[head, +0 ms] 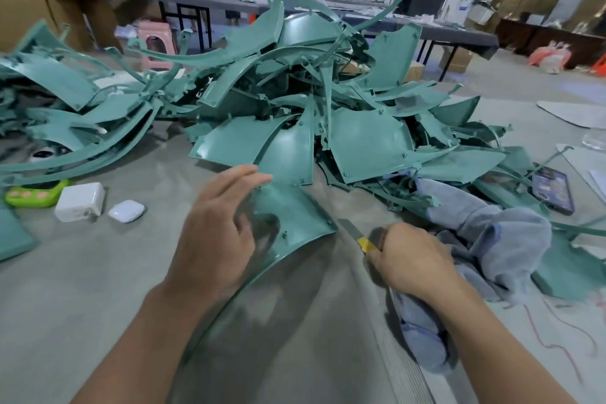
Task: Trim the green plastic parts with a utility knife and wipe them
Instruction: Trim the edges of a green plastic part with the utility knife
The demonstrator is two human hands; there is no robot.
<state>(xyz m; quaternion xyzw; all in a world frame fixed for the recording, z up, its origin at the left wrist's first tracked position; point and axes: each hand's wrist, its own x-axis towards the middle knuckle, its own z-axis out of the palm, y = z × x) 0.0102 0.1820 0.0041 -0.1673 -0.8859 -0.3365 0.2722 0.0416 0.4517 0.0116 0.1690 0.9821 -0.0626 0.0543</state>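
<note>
Fig. 1. Head view of the trimming station on the floor. My left hand (213,226) hovers over the near green panel (295,216), fingers (249,174) loosely extended and holding nothing; motion blur hides whether the palm touches the plastic. My right hand (413,259) is wrapped around the yellow-bodied utility knife (355,236), whose exposed blade points at the panel's right corner and lies just beside it. A blue-grey cloth (485,226) lies under and to the right of that hand; I cannot tell whether I also grip it.

The panel is a thin, curved moulding that lies on the floor between my forearms, its far edge touching the heap of green parts (295,92). I judge it to be light, fairly stiff across its width but springy along its long arc, and its glossy face is probably slippery. The best hold is likely flat pressure on the broad upper face, well away from the edge being cut, or a pinch on the raised rim. Small bosses and fresh-cut edges may be sharp. The tangled heap could shift if a piece is pulled out.

A white charger (79,202), an earbud case (126,210) and a phone (552,188) lie nearby.
</note>
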